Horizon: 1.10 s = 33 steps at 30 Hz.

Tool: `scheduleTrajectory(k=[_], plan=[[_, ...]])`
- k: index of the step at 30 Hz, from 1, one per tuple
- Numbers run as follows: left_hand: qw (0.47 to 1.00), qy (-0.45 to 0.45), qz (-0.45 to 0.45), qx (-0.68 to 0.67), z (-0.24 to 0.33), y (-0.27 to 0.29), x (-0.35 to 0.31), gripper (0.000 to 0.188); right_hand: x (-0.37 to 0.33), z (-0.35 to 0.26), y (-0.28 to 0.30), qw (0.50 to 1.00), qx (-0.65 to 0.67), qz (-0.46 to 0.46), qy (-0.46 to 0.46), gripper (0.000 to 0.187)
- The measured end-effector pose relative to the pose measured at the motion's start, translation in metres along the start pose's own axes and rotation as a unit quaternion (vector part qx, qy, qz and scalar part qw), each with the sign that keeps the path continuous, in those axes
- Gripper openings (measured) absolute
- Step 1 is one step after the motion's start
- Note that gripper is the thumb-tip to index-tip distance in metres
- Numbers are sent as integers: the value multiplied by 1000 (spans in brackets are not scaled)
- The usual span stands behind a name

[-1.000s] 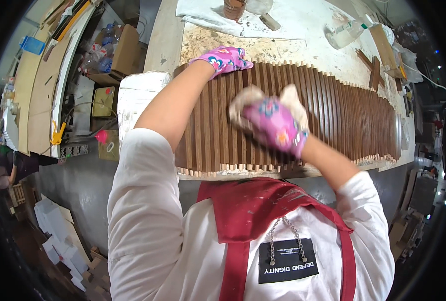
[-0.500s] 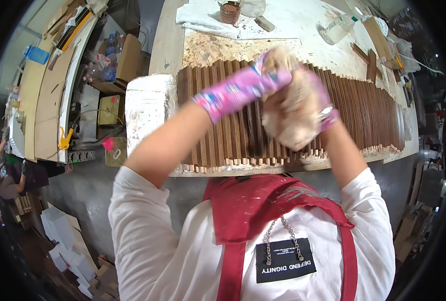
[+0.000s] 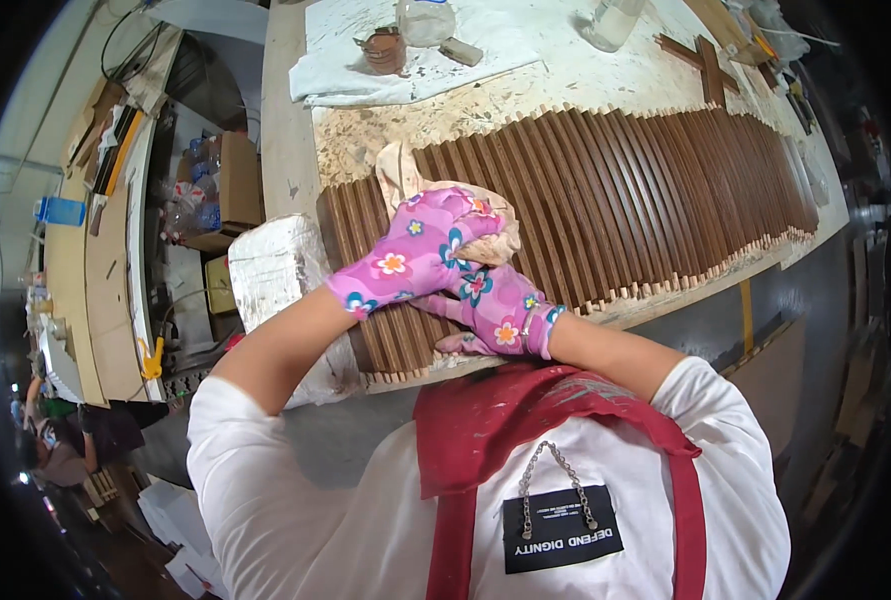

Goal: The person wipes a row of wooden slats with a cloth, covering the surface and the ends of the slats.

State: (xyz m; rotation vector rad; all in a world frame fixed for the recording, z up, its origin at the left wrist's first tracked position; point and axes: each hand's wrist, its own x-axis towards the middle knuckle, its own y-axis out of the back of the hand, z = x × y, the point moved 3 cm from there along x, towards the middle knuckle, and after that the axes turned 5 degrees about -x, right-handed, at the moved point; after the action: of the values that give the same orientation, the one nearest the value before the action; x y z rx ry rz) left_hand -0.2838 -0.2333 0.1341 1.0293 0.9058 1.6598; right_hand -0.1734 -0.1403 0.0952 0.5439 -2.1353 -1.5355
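Observation:
A row of dark brown wooden slats (image 3: 605, 190) with pale ends lies side by side on the table. My left hand (image 3: 430, 240), in a pink flowered glove, is closed on a beige cloth (image 3: 485, 240) and presses it against the slats towards the left end of the row. Just nearer to me, my right hand (image 3: 495, 315), gloved alike, rests on the slats with its fingers stretched to the left and apart. It touches or nearly touches the left hand; part of its fingers is hidden under the left hand.
Left of the slats stands a white wrapped block (image 3: 280, 275). On a white cloth (image 3: 330, 60) at the back are a brown-stained container (image 3: 383, 50), a clear jar (image 3: 425, 20) and a small grey block (image 3: 460, 51). Loose slats (image 3: 710, 70) lie crossed at the back right.
My hands have come down from above the slats, moving left and nearer to me, with the cloth now pressed onto the slats. My view has shifted and turned.

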Motion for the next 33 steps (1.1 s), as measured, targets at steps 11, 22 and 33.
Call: scheduleTrajectory(k=[11, 22, 33], plan=[[994, 96, 20, 37, -111, 35, 46, 28, 0, -2, -3, 1000, 2, 9, 22, 64], [999, -10, 16, 43, -3, 64, 15, 54, -1, 5, -6, 999, 20, 23, -27, 81], [937, 163, -125, 281, -131, 22, 30, 21, 3, -1, -8, 999, 44, -4, -18, 84]])
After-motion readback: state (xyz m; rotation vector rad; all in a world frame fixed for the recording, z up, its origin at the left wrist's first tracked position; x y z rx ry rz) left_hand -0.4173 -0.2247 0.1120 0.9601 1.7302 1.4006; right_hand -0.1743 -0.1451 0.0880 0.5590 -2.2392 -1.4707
